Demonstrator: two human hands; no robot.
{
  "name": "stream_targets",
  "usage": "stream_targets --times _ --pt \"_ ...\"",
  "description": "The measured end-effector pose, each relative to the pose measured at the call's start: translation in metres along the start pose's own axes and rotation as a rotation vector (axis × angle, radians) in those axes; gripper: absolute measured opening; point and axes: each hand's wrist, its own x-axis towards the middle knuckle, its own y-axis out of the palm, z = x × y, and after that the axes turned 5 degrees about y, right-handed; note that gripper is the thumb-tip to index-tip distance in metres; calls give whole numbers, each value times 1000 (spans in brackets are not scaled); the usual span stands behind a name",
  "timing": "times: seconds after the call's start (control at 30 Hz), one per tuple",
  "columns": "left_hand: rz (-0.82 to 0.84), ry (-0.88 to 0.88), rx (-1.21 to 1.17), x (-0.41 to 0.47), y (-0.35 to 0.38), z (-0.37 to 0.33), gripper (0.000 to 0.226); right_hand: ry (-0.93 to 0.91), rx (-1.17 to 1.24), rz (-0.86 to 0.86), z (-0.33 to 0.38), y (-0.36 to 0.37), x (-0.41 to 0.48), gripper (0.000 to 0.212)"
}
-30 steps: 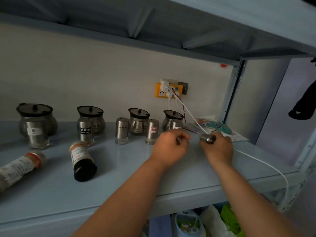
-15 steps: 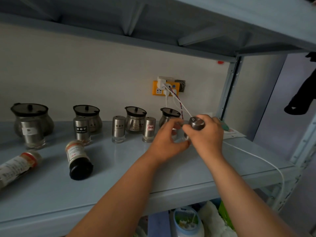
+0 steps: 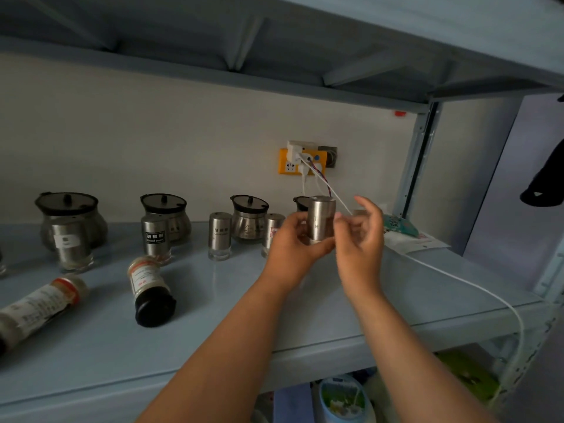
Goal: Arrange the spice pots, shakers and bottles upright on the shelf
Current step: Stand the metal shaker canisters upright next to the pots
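Observation:
My left hand (image 3: 293, 248) grips the lower part of a steel shaker (image 3: 320, 216) and holds it upright above the blue shelf (image 3: 244, 306). Beside it, my right hand (image 3: 361, 236) has loose, spread fingers and holds nothing. Three steel shakers (image 3: 220, 235) stand upright in front of several lidded spice pots (image 3: 248, 219) along the wall. Lying on its side is a black-capped bottle (image 3: 149, 288). A second, red-banded bottle (image 3: 36, 306) lies flat at the far left.
A yellow wall socket (image 3: 302, 161) holds plugs, and a white cable (image 3: 457, 279) runs from it across the shelf's right end and over the edge. Printed packets (image 3: 409, 236) lie at the back right. The upper shelf (image 3: 274, 41) hangs close overhead.
The shaker went from lying in both hands to upright in my left hand, raised off the shelf. My right hand let go of its top and opened.

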Motion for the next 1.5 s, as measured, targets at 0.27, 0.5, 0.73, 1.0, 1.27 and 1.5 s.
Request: stream_targets --times 0.27,0.5,0.73,1.0,1.27,1.5 --pt "-96 -140 -301 0 -4 -9 44 69 -107 -52 -28 -1 3 19" --pt "-31 -237 -539 0 -5 -8 41 23 -64 178 -22 1 -7 23" --pt "9 -277 -590 1 -7 -8 40 -76 -131 235 -26 1 -11 55" --pt "-71 -257 -507 0 -3 -9 40 -141 -200 169 -27 -1 -10 56" --pt "-168 -182 -424 -2 6 -10 29 -164 -241 89 -28 1 -10 57" --pt "-51 -86 -263 -10 18 -14 28 -69 -289 8 -24 -7 -3 50"
